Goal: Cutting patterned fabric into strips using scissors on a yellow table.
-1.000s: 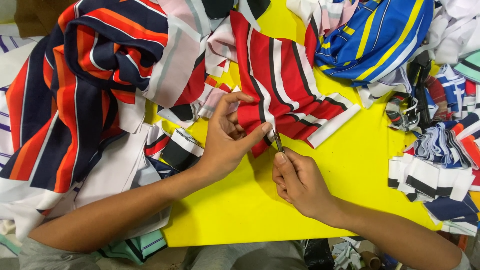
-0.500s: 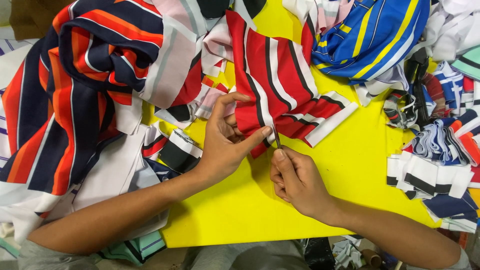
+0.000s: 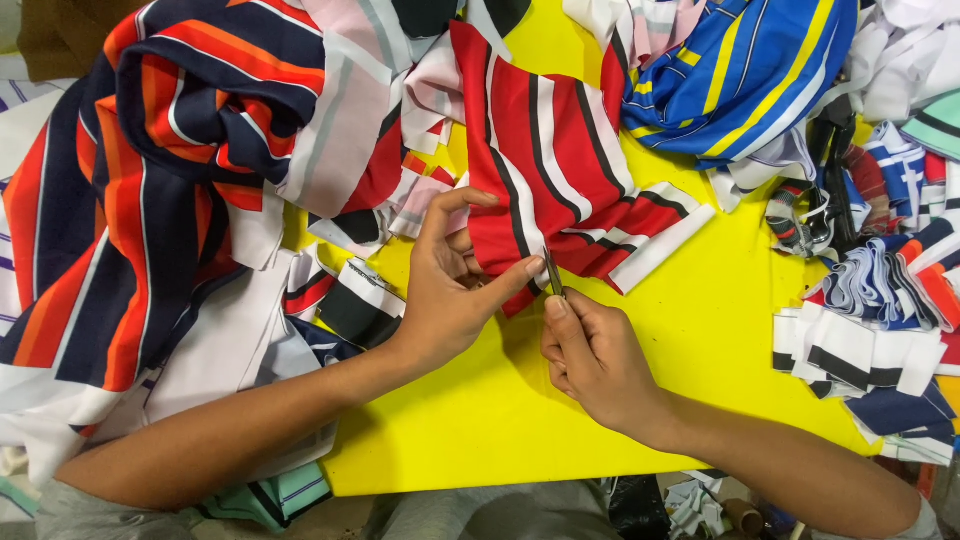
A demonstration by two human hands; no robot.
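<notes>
My left hand [image 3: 450, 285] pinches the lower edge of a red cloth piece [image 3: 560, 170] with white and black stripes, lying on a yellow board [image 3: 690, 340]. My right hand [image 3: 595, 355] holds a small thin metal tool [image 3: 553, 272], like a thread cutter, its tip against the cloth edge right beside my left thumb. Both hands meet at the board's middle.
A large navy, orange and white striped cloth [image 3: 150, 180] is heaped at the left. A blue and yellow striped cloth [image 3: 740, 70] lies at the top right. Several folded striped strips [image 3: 870, 340] are stacked at the right edge. Small scraps [image 3: 350, 300] lie by my left wrist.
Both hands have stayed nearly in place at the cloth's edge; the tool tip has shifted only slightly against the red cloth.
</notes>
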